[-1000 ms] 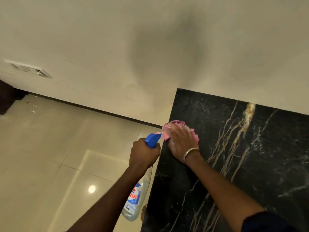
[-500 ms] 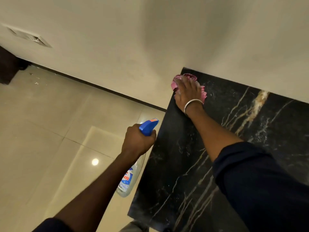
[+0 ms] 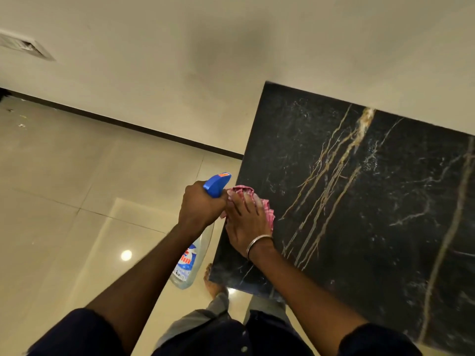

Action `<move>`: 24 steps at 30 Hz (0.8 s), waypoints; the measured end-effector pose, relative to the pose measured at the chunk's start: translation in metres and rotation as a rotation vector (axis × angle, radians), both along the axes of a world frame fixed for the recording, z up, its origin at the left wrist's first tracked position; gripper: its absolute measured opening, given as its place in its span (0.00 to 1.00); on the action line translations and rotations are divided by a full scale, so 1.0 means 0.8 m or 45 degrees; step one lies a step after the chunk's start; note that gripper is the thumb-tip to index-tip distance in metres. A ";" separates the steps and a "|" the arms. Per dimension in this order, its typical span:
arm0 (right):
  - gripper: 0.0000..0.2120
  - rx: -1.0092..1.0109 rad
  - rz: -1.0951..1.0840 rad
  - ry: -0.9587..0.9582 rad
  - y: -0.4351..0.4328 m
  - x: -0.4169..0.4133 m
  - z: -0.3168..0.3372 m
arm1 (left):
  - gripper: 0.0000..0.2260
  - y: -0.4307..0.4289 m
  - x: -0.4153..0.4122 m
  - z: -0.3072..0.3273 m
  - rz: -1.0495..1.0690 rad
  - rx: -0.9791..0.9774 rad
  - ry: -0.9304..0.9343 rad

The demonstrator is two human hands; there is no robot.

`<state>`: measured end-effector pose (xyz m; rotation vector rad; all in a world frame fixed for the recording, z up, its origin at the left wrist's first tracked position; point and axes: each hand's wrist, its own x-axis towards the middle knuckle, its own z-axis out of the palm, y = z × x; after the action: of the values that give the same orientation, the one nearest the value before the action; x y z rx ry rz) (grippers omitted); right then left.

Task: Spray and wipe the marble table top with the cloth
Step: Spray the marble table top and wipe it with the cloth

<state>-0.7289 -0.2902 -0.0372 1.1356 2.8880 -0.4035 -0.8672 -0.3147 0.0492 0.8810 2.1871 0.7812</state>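
One black marble table top (image 3: 359, 201) veined in gold and white. Off its left edge, gripped at the neck by the left hand (image 3: 199, 209), fingers curled: a clear spray bottle with blue trigger head (image 3: 190, 263). On the marble near that edge, flat under the right hand (image 3: 248, 224), fingers spread: a crumpled pink cloth (image 3: 268, 211).

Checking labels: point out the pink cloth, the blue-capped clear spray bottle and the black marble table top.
pink cloth (image 3: 267, 209), head view: uncovered right fold
blue-capped clear spray bottle (image 3: 187, 263), head view: printed label
black marble table top (image 3: 372, 214), head view: bare middle
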 end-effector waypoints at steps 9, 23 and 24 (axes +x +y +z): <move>0.28 0.090 0.060 -0.067 0.091 -0.016 -0.001 | 0.07 -0.029 -0.001 -0.009 0.048 -0.016 -0.005; 0.24 0.201 -0.170 0.076 0.306 -0.092 -0.015 | 0.07 -0.018 0.005 -0.020 0.314 -0.009 0.067; 0.24 0.200 -0.164 0.075 0.306 -0.092 -0.014 | 0.06 -0.022 0.006 -0.021 0.331 0.000 0.070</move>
<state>-0.8026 -0.0456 -0.0480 1.3601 2.9515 -0.2181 -0.8624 -0.3320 0.0324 0.6313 2.3811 0.8884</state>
